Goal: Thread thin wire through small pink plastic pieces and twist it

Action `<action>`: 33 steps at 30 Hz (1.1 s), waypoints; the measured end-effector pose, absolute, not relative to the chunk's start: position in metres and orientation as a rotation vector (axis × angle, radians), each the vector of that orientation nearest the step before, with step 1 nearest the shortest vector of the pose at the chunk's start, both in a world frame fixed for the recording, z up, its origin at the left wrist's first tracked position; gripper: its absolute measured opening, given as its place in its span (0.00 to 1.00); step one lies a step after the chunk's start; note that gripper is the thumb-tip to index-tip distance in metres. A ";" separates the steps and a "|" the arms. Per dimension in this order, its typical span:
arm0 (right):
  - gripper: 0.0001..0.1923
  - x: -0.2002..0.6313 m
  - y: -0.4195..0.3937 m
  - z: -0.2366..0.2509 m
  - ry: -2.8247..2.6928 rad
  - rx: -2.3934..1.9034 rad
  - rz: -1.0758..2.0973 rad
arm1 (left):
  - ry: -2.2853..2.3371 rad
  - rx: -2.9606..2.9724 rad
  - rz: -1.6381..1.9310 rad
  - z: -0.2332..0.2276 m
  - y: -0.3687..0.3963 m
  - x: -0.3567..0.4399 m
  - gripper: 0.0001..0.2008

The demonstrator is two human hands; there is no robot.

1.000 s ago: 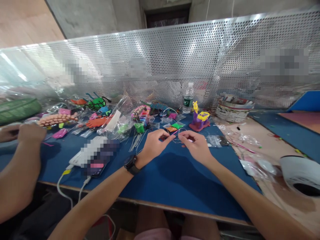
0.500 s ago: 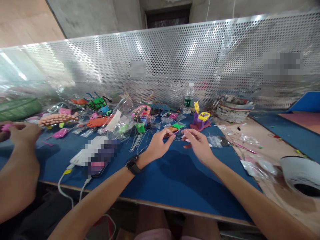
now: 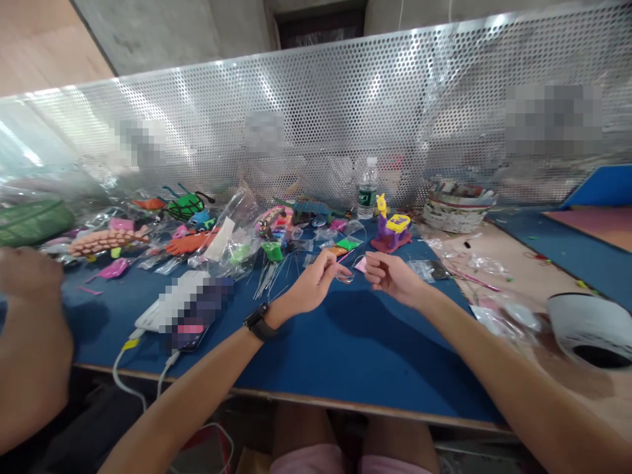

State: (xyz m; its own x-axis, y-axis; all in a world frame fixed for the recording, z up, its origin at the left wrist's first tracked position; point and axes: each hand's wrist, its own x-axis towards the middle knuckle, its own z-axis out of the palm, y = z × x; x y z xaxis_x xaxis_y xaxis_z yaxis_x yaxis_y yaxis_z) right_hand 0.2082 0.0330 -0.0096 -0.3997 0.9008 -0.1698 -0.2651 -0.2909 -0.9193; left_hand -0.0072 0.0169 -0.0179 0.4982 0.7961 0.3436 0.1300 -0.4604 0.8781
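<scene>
While both hands pinch it, thin wire (image 3: 344, 276) spans left hand (image 3: 312, 288) — right hand (image 3: 394, 279).

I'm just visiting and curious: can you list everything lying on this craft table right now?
Table: one, blue top.
Perforated screen: one, silver, behind.
Water bottle: one, clear, by screen.
Toy figure: one, purple and yellow, centre.
Plastic bags with colourful pieces: many, left of centre.
Wire pieces: several, thin.
Phone: one, charging, left.
Co-worker's hand: far left.
Left hand: wristwatch, pinching thin wire loop.
Right hand: beside loop.
</scene>
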 end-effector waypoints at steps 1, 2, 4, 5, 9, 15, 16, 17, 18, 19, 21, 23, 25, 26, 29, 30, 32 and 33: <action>0.23 0.212 0.034 -0.009 -1.134 -0.922 1.826 | 0.735 1.836 1.004 -0.018 0.016 -0.006 0.13; 0.24 0.216 0.036 -0.008 -1.180 -0.925 1.835 | 0.707 1.772 1.012 -0.017 0.016 -0.005 0.14; 0.25 0.221 0.039 -0.010 -1.294 -0.936 1.842 | 0.676 1.653 1.019 -0.017 0.014 -0.003 0.15; 0.25 0.223 0.040 -0.012 -1.365 -0.947 1.825 | 0.663 1.603 1.015 -0.016 0.013 -0.002 0.15; 0.24 0.223 0.041 -0.020 -1.748 -0.990 1.576 | 0.591 1.488 0.947 -0.019 0.010 0.001 0.15; 0.21 0.216 0.033 -0.016 -2.127 -0.982 1.022 | 0.567 1.466 0.880 -0.021 0.005 0.005 0.15; 0.20 0.215 0.033 -0.016 -2.132 -0.984 0.938 | 0.568 1.476 0.878 -0.020 0.005 0.005 0.16; 0.19 0.215 0.033 -0.016 -2.141 -0.984 0.857 | 0.565 1.490 0.875 -0.018 0.005 0.005 0.16; 0.18 0.215 0.034 -0.017 -2.157 -0.981 0.777 | 0.560 1.509 0.871 -0.017 0.005 0.004 0.17; 0.17 0.215 0.035 -0.018 -2.184 -0.969 0.697 | 0.552 1.531 0.862 -0.016 0.006 0.003 0.18; 0.14 0.215 0.037 -0.019 -2.243 -0.916 0.529 | 0.531 1.579 0.848 -0.015 0.006 0.002 0.19; 0.11 0.215 0.037 -0.019 -2.242 -0.880 0.303 | 0.526 1.635 0.866 -0.014 0.007 0.001 0.18; 0.12 0.215 0.035 -0.016 -2.158 -0.907 0.024 | 0.562 1.722 0.920 -0.014 0.007 -0.001 0.17; 0.12 0.215 0.033 -0.014 -2.087 -0.938 -0.109 | 0.589 1.772 0.959 -0.014 0.008 -0.002 0.17; 0.10 0.216 0.025 -0.008 -1.913 -0.937 -0.331 | 0.620 1.884 1.111 -0.013 0.009 -0.005 0.15; 0.09 0.215 0.022 -0.007 -1.908 -0.891 -0.327 | 0.601 1.897 1.171 -0.013 0.010 -0.006 0.15; 0.07 0.211 0.017 -0.007 -1.979 -0.767 -0.211 | 0.568 1.907 1.282 -0.014 0.011 -0.007 0.14; 0.08 0.208 0.015 -0.008 -2.015 -0.707 -0.118 | 0.563 1.915 1.327 -0.014 0.011 -0.008 0.14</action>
